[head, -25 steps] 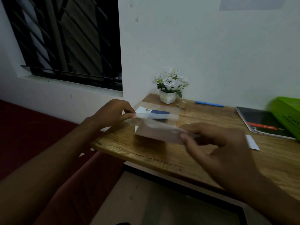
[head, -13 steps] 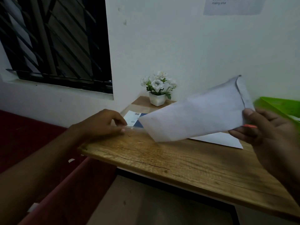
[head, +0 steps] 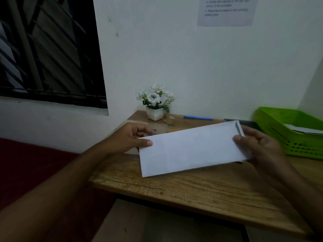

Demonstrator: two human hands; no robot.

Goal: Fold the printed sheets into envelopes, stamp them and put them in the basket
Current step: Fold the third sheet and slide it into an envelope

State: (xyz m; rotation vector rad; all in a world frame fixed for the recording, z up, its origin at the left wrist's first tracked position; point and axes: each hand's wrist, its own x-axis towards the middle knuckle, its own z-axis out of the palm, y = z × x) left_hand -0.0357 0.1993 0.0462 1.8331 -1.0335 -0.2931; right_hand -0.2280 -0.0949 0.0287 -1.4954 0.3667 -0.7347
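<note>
near table: bare wood, free | centre: white envelope spans between both hands | far left: flower pot, blue pen | far right: green basket, top open

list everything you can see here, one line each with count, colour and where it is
envelope: 1, white, held over the table
basket: 1, green, right end of table, paper inside
flower pot: 1, white, white flowers, back left corner
pen: 1, blue, back edge by the wall
table: 1, brown wood, against the wall
notice: 1, white printed sheet, on the wall above
window: 1, dark, barred, left
left hand: 1, on envelope's left end
right hand: 1, on envelope's right end
</note>
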